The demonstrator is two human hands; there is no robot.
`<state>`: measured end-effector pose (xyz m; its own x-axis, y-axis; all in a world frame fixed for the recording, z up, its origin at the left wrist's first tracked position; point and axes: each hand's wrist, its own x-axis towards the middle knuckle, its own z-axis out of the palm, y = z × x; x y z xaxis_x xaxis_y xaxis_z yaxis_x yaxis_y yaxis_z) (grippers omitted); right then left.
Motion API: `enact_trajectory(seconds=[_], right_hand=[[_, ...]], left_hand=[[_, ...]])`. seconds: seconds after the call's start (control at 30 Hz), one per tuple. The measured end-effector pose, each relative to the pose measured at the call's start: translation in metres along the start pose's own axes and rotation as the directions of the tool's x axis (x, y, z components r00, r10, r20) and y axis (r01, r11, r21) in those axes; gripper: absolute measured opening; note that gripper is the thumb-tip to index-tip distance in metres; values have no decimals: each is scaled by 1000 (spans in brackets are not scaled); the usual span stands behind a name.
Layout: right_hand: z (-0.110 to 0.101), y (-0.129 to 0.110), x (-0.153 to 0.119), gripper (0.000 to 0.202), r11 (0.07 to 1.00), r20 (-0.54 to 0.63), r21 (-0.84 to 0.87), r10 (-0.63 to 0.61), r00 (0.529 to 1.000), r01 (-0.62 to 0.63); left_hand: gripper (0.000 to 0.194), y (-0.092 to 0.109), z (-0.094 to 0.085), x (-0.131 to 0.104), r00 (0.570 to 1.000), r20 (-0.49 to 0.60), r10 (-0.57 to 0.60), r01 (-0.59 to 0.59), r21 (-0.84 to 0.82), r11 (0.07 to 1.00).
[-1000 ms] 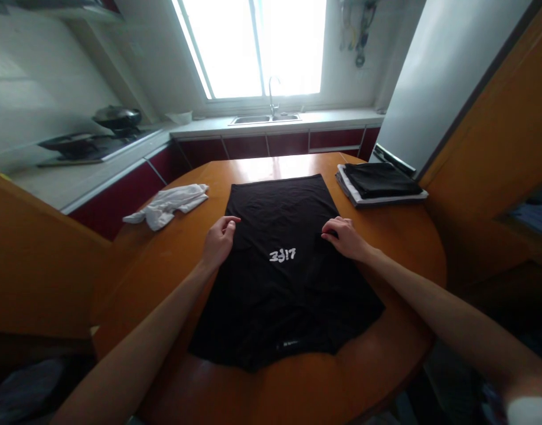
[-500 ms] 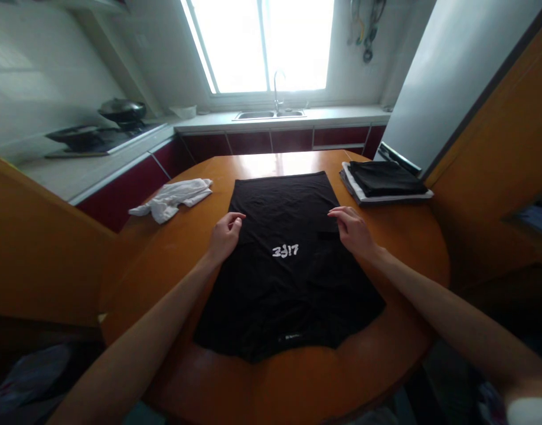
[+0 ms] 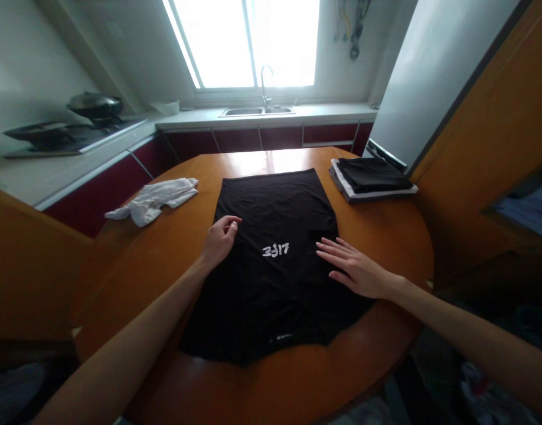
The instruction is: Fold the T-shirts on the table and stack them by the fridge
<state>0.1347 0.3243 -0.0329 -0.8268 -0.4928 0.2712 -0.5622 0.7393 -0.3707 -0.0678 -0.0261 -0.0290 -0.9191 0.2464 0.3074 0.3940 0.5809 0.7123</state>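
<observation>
A black T-shirt lies spread on the table, its straight hem at the far side and its neckline towards me. White lettering in its middle reads upside down from here. At the shirt's left edge my left hand is closed, thumb and index finger pinched at the cloth; its other fingers are curled and partly hidden. My right hand lies open, palm down and fingers apart, over the right side of the shirt.
A crumpled white cloth lies on the round wooden table at the left. Folded dark and white clothes are stacked at the far right. Behind stand a counter with a sink, a stove with pans and a fridge.
My right hand has come nearer to me along the shirt's right side and has opened flat from curled fingers. The left hand stays at the left edge. The camera view has shifted slightly.
</observation>
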Motion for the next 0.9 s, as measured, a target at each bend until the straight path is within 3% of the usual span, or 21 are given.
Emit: enact_trajectory(seconds=[0.13, 0.3, 0.37, 0.43, 0.5, 0.57, 0.7, 0.9], right_hand=[[-4, -4, 0, 57, 997, -59, -16, 69, 996, -70], [7, -12, -7, 70, 990, 69, -72, 128, 989, -123], [8, -9, -4, 66, 982, 50, -69, 180, 982, -177], [8, -2, 5, 63, 956, -39, -63, 284, 958, -286], [11, 7, 17, 67, 906, -142, -71, 406, 903, -418], [17, 16, 28, 74, 857, -168, -101, 487, 857, -506], [32, 26, 36, 84, 844, -74, -173, 503, 861, -508], [29, 52, 39, 85, 795, -197, -116, 569, 799, -595]], left_hand=[[38, 1, 0, -1, 1000, -12, 16, -16, -10, 1000], [38, -2, -1, 0, 1000, -12, 12, -12, -2, 1000], [38, -4, 0, 0, 1000, -4, 7, -7, -1, 1000], [38, -5, 1, 1, 1000, 6, 11, -11, -2, 1000], [38, -7, 2, 1, 1000, 12, 19, -19, -5, 1000], [37, -9, 4, 1, 1000, 11, 22, -22, -11, 1000], [36, -13, 5, 1, 1000, 12, 16, -16, -19, 1000], [35, -15, 7, 0, 998, 38, 49, -50, 16, 999]])
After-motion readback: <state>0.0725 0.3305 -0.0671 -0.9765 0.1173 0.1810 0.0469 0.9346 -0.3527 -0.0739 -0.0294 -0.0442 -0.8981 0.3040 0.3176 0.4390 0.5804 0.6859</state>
